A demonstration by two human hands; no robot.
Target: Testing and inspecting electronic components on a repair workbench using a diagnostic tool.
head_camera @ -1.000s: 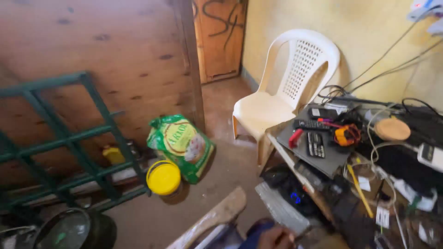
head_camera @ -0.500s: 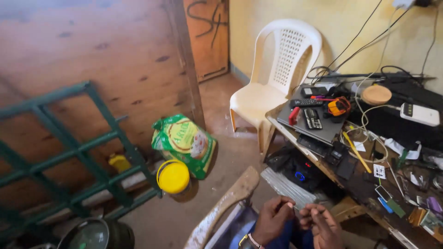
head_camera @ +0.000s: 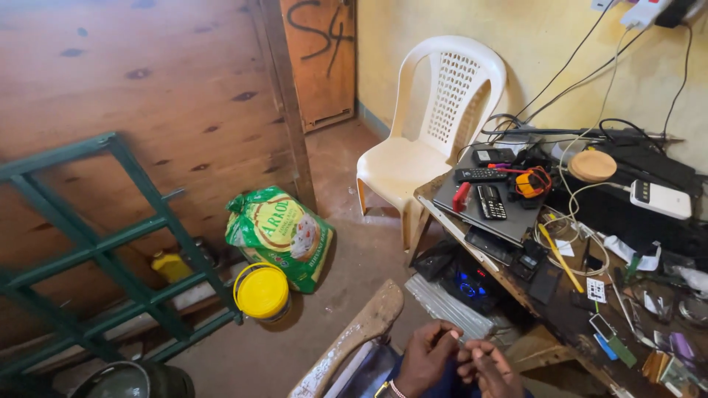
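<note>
Both hands meet low by the lap, left hand [head_camera: 428, 357] and right hand [head_camera: 490, 368] pinching something too tiny to make out, just beside the cluttered worktop [head_camera: 568, 317].

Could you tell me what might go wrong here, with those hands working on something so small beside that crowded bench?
1. The left hand and right hand pinch something too small to identify, above the lap; if it slips, it could be hard to find on the dirt floor.
2. The workbench is crowded to its edge with phones and tools; an elbow might knock the yellow tool off.
3. Loose cables trail across the bench and could snag a reaching hand.
</note>
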